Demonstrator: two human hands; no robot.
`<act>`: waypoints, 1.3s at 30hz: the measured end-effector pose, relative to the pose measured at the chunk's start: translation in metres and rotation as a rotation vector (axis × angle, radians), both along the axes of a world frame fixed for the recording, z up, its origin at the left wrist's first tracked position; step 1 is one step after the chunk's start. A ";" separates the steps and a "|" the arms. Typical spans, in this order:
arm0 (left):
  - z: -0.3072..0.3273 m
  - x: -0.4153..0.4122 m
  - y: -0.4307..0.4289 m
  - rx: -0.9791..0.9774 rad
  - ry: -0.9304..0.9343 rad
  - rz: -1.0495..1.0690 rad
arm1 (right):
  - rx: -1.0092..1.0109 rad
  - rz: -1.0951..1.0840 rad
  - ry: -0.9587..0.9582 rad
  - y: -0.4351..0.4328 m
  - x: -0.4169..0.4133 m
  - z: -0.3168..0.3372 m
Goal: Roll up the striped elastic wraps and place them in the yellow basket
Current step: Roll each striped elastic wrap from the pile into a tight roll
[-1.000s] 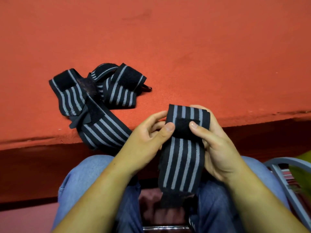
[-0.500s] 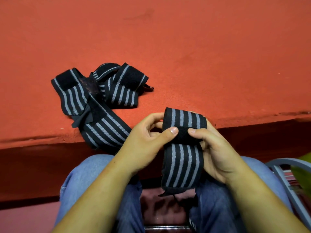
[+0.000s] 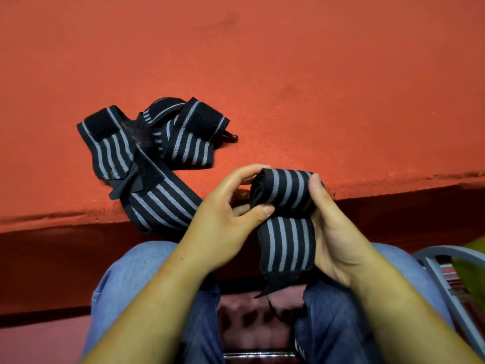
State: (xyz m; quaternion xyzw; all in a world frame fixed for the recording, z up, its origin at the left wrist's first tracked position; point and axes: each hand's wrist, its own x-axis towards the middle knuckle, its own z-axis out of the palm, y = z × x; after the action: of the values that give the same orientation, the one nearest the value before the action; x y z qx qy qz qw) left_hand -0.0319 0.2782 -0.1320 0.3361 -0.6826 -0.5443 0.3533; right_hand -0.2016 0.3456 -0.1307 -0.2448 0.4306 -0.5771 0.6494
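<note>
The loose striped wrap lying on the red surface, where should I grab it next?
Probably take the loose striped wrap by its near end, which overhangs the red surface: pinch across its width from your side, beside the left hand. Its far part lies folded in a tangle.

Blue jeans (image 3: 136,279) on both legs, pale and faded at the knees, darker blue in the middle. Bare left forearm (image 3: 157,298) and bare right forearm (image 3: 393,306) just above the jeans.

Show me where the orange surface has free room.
The orange surface is bare right of the loose wraps and beyond them. Crowded: its front edge, with that pile, the left hand and right hand gripping the held wrap.
</note>
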 end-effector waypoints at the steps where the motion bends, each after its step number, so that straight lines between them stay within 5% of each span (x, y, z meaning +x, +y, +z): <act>1: 0.000 0.000 0.000 -0.019 -0.011 -0.004 | -0.005 -0.007 0.007 0.000 0.000 -0.001; 9: 0.001 -0.002 0.003 -0.043 0.012 -0.054 | 0.030 -0.078 0.040 -0.001 -0.004 -0.004; 19: -0.007 -0.001 -0.001 0.295 0.094 -0.135 | -0.169 -0.129 0.128 0.001 -0.009 -0.005; 29: 0.002 -0.001 -0.001 0.219 0.087 0.003 | -0.129 -0.020 0.148 0.002 -0.006 -0.005; 39: 0.003 0.002 0.000 0.000 0.047 -0.020 | -0.171 -0.218 0.202 -0.002 -0.008 -0.005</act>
State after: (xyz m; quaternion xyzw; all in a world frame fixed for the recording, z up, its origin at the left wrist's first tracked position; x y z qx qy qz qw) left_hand -0.0298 0.2786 -0.1289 0.3165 -0.6773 -0.5556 0.3639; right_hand -0.2096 0.3440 -0.1356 -0.3078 0.4671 -0.6510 0.5131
